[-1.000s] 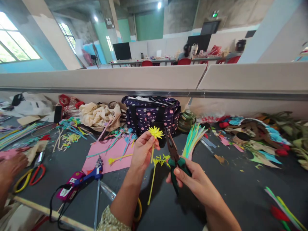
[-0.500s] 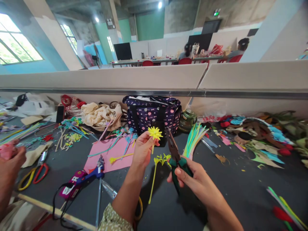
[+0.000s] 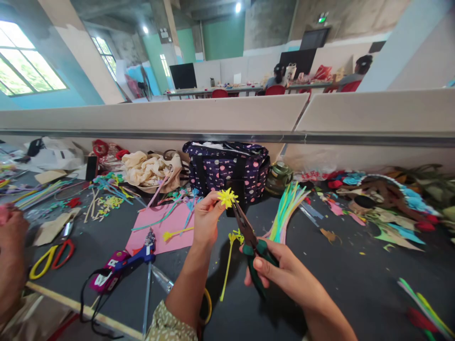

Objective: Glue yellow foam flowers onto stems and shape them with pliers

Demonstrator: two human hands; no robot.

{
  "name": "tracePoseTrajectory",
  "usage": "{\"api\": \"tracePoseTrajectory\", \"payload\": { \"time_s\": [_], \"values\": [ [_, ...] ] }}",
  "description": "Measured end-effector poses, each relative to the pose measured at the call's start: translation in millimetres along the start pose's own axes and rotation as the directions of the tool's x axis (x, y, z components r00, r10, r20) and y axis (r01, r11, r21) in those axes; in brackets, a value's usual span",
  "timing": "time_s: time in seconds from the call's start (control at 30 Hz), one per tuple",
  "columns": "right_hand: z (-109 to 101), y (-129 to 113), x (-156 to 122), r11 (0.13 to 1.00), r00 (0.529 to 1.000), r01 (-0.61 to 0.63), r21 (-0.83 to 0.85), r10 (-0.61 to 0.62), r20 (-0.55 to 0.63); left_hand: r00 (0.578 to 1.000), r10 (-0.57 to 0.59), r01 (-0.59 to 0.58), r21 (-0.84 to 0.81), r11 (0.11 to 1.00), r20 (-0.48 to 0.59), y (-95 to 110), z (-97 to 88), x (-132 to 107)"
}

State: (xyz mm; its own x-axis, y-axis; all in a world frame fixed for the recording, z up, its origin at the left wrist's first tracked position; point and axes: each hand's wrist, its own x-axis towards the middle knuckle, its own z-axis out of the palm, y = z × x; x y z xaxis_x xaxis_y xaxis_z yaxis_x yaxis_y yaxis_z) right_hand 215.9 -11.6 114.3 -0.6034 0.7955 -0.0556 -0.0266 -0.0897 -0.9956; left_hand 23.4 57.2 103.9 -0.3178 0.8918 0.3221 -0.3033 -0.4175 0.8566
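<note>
Between the fingertips of my left hand (image 3: 207, 215) is a yellow pipe-cleaner flower (image 3: 226, 198), held up over the table. My right hand (image 3: 275, 265) is wrapped around the green handles of a pair of long-nose pliers (image 3: 248, 228). The tips of the pliers touch the right edge of the flower; whether they pinch a petal I cannot tell. Below the hands, another yellow flower on a stem (image 3: 229, 260) lies on the dark table. A bundle of pastel pipe cleaners (image 3: 287, 208) lies just beyond my right hand.
A blue glue gun (image 3: 137, 260) and scissors with red and yellow handles (image 3: 53, 258) lie to the left, near a pink sheet (image 3: 156, 225). A patterned bag (image 3: 227, 166) stands at the back. A co-worker's hand (image 3: 14, 237) is at the far left.
My right hand has brought the pliers up and left, so their tips now meet the flower. The flower has tilted slightly in my left hand. The co-worker's hand has shifted left.
</note>
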Motion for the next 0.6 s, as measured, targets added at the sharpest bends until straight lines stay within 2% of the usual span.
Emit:
{"api": "tracePoseTrajectory", "payload": {
  "time_s": [0.27,0.6],
  "values": [
    [-2.0,3.4,-2.2,0.981,0.998,-0.057,0.187,0.052,0.035,1.0,0.0,0.0,0.043,0.999,-0.003,1.1,0.7,-0.2],
    [-3.5,6.1,-3.0,0.952,0.994,-0.08,0.297,0.054,0.092,0.999,0.045,-0.045,0.078,0.996,-0.007,-0.7,-2.3,1.1]
  ]
}}
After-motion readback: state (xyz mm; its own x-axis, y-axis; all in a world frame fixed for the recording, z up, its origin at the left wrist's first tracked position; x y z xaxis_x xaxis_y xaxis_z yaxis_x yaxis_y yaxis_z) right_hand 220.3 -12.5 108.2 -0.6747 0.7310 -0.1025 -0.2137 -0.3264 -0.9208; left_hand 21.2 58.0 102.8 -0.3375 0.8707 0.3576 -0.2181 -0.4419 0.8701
